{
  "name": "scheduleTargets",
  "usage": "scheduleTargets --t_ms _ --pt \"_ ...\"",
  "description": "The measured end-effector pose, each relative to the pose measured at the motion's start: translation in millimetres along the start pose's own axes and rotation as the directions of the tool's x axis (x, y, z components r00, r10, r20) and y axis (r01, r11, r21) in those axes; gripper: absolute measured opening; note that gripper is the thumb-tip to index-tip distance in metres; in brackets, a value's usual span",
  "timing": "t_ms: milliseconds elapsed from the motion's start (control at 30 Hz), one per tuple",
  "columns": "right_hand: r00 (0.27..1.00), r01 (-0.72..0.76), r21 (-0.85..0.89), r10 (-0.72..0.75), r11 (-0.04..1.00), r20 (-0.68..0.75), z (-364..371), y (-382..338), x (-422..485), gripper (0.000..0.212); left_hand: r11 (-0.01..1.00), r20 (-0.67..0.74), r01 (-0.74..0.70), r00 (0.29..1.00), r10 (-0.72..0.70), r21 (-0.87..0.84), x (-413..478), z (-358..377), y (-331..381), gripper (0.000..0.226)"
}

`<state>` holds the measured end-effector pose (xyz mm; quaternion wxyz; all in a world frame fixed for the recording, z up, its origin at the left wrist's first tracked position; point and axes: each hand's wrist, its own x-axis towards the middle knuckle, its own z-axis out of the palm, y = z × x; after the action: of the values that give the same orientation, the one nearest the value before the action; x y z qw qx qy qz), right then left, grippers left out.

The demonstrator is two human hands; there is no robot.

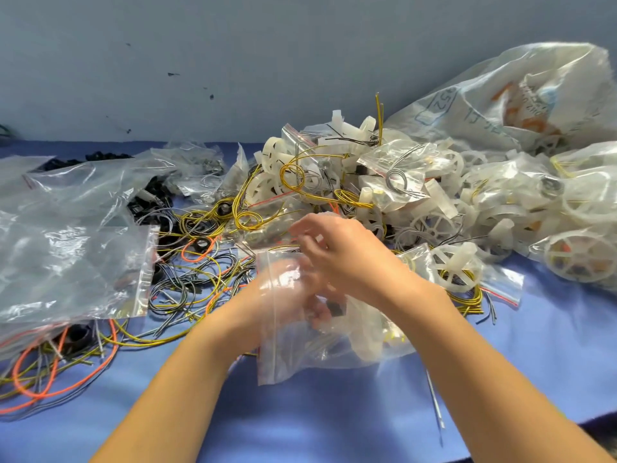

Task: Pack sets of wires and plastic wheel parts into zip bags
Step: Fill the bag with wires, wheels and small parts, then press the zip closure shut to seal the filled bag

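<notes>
At frame centre, over the blue table [334, 412], both forearms enter from 6 o'clock and angle toward each other. Left hand [283, 295] sits behind the clear zip bag [300, 349], fingers curled, gripping it. Right hand [344, 259] arches over the bag mouth, fingertips bent down; whether it pinches anything, cannot tell. Loose wires [187, 279] lie at 9 o'clock, wheel parts [430, 225] at 2 o'clock.

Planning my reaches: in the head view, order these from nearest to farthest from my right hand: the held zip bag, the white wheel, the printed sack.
1. Zip bag, directly below the right hand.
2. White wheel, just to its right.
3. Printed sack, far back right.
</notes>
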<state>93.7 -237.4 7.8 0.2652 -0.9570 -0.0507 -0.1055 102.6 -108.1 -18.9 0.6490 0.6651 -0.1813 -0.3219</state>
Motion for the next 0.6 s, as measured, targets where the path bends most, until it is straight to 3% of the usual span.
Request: scheduleTargets --t_ms 67,233,367,500,600 --pt "0.993 -0.026 -0.027 0.028 0.999 0.113 1.2 -0.5 9.1 0.026 0.995 0.013 -0.039 0.999 0.041 -0.092 -3.4 -14.4 -1.9 0.013" --pt "0.951 -0.051 -0.065 0.069 0.997 0.301 14.6 -3.8 23.9 0.048 0.999 -0.057 0.02 0.998 -0.023 -0.051 -17.5 -45.1 -7.7 0.017" --pt "0.941 -0.056 -0.026 0.062 0.998 0.332 14.8 -1.9 30.1 0.051 0.999 -0.145 0.034 0.989 -0.032 0.011 -31.1 -58.9 -13.3 0.021" --pt "0.949 -0.055 0.121 0.014 0.991 0.316 14.9 -0.8 31.3 0.048 0.993 -0.085 0.116 0.989 -0.117 -0.016 -48.6 -69.1 -13.2 0.039" --pt "0.957 -0.003 0.148 -0.04 0.989 0.288 10.4 0.1 33.2 0.042 0.974 0.011 0.167 0.985 -0.17 0.153 -59.2 -69.6 -16.3 0.049"
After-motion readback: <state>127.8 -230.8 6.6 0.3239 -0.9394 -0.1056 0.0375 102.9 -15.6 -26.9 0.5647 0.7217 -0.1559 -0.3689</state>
